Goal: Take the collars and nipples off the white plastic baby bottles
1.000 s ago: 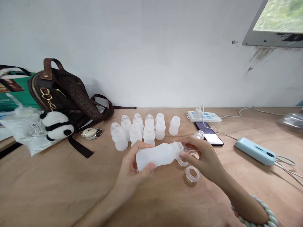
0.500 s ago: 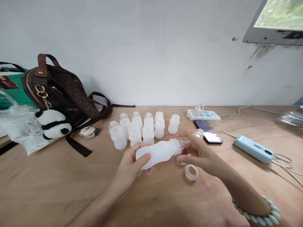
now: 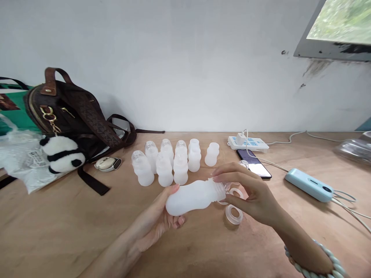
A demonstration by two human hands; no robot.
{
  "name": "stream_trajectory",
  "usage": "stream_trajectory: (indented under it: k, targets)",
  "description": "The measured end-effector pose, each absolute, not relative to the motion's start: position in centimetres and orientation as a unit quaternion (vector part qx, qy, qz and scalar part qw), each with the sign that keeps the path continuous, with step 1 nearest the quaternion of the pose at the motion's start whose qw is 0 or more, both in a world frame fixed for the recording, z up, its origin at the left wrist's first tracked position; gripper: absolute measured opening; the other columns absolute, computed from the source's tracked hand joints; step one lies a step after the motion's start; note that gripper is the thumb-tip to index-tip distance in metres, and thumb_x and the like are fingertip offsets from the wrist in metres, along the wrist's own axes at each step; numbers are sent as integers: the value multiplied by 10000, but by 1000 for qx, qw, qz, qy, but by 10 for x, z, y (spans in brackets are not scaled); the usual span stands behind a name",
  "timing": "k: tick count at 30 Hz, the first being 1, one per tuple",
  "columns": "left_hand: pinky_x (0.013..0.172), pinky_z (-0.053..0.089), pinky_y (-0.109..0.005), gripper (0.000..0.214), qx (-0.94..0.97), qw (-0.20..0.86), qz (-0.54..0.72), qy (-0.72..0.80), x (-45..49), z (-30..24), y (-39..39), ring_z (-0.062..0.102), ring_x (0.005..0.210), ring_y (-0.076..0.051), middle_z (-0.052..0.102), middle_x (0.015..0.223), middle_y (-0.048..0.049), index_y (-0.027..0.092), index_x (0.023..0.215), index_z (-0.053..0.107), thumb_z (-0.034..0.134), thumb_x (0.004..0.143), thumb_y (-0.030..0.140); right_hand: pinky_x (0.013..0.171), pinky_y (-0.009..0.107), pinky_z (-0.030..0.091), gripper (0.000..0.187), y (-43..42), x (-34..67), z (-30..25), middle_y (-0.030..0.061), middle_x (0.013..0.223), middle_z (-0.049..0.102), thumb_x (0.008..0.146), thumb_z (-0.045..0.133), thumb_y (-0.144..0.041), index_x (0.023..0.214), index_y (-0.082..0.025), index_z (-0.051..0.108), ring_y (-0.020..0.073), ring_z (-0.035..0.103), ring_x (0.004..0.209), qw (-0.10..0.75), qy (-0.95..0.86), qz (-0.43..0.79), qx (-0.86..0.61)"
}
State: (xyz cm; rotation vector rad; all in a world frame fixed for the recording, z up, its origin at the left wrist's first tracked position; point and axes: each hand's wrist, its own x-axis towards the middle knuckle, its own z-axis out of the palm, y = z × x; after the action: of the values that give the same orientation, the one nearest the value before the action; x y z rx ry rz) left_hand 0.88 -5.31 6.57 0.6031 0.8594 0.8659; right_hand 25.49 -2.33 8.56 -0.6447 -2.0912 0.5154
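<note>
Head-camera view, looking forward and down over a pale wooden bench [image 3: 58,231] set against a white wall. Near the middle, the person's left hand [image 3: 158,218] cradles a translucent white bottle [image 3: 194,197] from below, fingers curled around its base, so the bottle lies nearly on its side just above the bench with its neck pointing right. The right hand [image 3: 251,193] meets that neck, its fingers [image 3: 228,170] closed narrowly around the threaded opening; whether they also pinch a small clear part there cannot be told. A beaded bracelet [image 3: 315,266] circles the right wrist. Just below the right hand, 1 clear plastic ring [image 3: 234,214] lies flat on the bench, and a 2nd ring [image 3: 235,192] shows partly behind the fingers. Behind the hands stands a tight cluster of matching small bottles [image 3: 166,164], upright, with 1 more bottle [image 3: 211,154] standing a little apart to their right. Farther right lie a dark phone [image 3: 255,168], a white power strip [image 3: 247,143] with a charger plugged in, and a light blue device [image 3: 307,184] with cables. To the left sits a brown handbag [image 3: 72,112] with a panda plush [image 3: 60,154] hanging from it, a small pale gadget [image 3: 107,163] beside its strap, and a crumpled plastic bag [image 3: 20,158].
</note>
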Motion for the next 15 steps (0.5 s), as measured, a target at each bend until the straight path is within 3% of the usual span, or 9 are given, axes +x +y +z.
stream_trajectory:
  k: [3, 6, 8, 10, 12, 13, 15]
  targets:
    - [418, 367, -161, 431, 298, 767, 401, 402, 9, 67, -53, 493, 459, -63, 635, 713, -12, 133, 1010, 617, 726, 805, 495, 821, 366, 584, 339, -24, 255, 88, 49, 1137, 675, 918, 567, -120, 1171, -318, 674, 222, 665, 1042, 418, -856, 175, -251]
    - [423, 356, -176, 448, 350, 734, 414, 408, 12, 69, -55, 496, 482, -80, 629, 699, -22, 119, 986, 624, 696, 811, 526, 794, 358, 573, 252, -24, 253, 88, 63, 1119, 686, 904, 647, -243, 1150, -286, 679, 232, 662, 1005, 402, -849, 190, -286]
    - [461, 387, -192, 450, 415, 689, 434, 406, 14, 70, -58, 531, 523, -105, 625, 696, -23, 125, 987, 630, 713, 791, 522, 665, 316, 546, 187, -24, 250, 83, 50, 916, 696, 878, 686, -397, 970, -234, 698, 207, 648, 816, 392, -824, 226, -341]
    - [512, 423, -209, 417, 496, 609, 467, 405, 15, 70, -61, 561, 586, -126, 621, 751, -20, 149, 991, 642, 780, 732, 445, 492, 262, 435, 415, -22, 245, 75, 4, 627, 577, 921, 573, -543, 691, -200, 618, 144, 525, 569, 381, -786, 279, -399]
    - [553, 444, -220, 386, 554, 529, 498, 406, 16, 69, -62, 572, 642, -135, 610, 826, -16, 174, 975, 652, 826, 673, 341, 427, 248, 350, 609, -20, 243, 69, -17, 512, 449, 979, 361, -627, 587, -195, 537, 117, 421, 471, 380, -750, 336, -425]
    - [557, 447, -222, 374, 564, 508, 505, 411, 16, 69, -62, 573, 650, -136, 608, 838, -15, 179, 963, 650, 828, 664, 319, 437, 251, 371, 650, -19, 244, 68, -7, 532, 476, 986, 280, -650, 636, -191, 578, 125, 450, 486, 384, -738, 360, -422]
    - [515, 426, -216, 367, 549, 518, 494, 431, 14, 68, -59, 572, 606, -137, 624, 779, -15, 177, 968, 626, 796, 700, 363, 560, 285, 500, 589, -17, 249, 70, 50, 777, 644, 975, 308, -662, 986, -202, 675, 176, 604, 682, 398, -737, 389, -384]
